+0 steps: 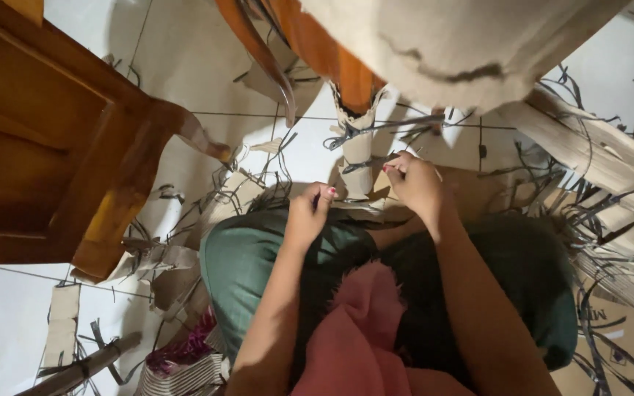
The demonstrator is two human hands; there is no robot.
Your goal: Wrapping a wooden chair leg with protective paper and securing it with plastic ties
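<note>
Cardboard wrapping point(356, 150) is covering the leg point(350, 84) of a piece of wooden furniture at the upper middle of the frame, and dark plastic strapping point(376, 126) is binding it in place. A person is sitting on the tiled floor point(185, 59) right against that leg, knees in green cloth point(240, 257) spreading low across the frame, so both hands are reaching the wrapping without stretching.

The right hand point(414, 182) is pinching closed on something thin at the edge of the cardboard, just right of the leg; it looks like a strip or strap end, but the item is too small to tell for sure. The left hand point(310, 213) is curling into a loose fist just left of the leg's foot, near the lower cardboard; whether it is gripping anything cannot be told, since the fingers are folding toward the person.

More strapping point(603, 227) and torn cardboard pieces point(64, 323) are lying scattered around the floor, thickest at the right edge and lower left. A wooden cabinet point(38, 147) is filling the upper left. Pale padded material point(464, 44) is hanging across the top right, above the hands. A pink cloth point(361, 330) is draping over the person's lap at the bottom centre.
</note>
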